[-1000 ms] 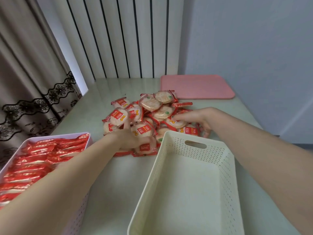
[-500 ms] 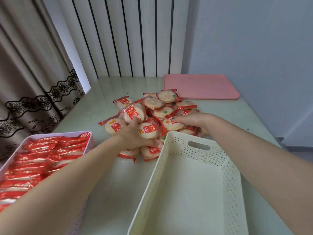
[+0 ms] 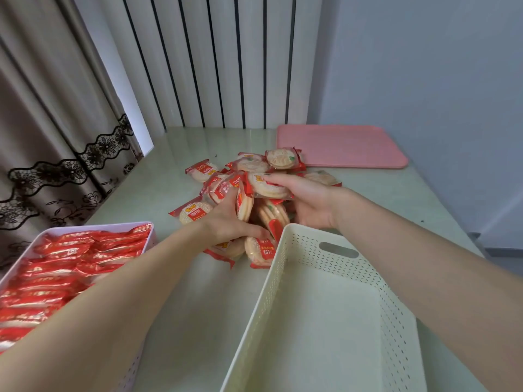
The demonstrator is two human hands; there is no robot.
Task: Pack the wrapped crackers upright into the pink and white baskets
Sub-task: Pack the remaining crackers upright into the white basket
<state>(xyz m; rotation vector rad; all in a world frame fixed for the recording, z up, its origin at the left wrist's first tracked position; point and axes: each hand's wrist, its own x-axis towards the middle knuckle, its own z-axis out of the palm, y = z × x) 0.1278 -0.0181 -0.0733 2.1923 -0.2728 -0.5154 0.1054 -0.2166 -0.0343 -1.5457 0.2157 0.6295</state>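
A pile of wrapped crackers (image 3: 254,165) in red-edged packets lies on the table beyond the white basket (image 3: 396,321), which holds nothing. My left hand (image 3: 226,222) and my right hand (image 3: 308,202) squeeze a bunch of crackers (image 3: 263,205) between them, standing on edge, just above the pile near the basket's far left corner. The pink basket (image 3: 147,230) at the left is packed with upright crackers (image 3: 65,267).
A pink tray (image 3: 339,145) lies flat at the far right of the pale green table (image 3: 192,306). A curtain hangs at the left, a ribbed panel at the back, a wall at the right. The table's right edge runs close past the white basket.
Both hands have closed in on the pile from each side, gathered several crackers and tipped them up on edge between the palms. The camera has moved closer.
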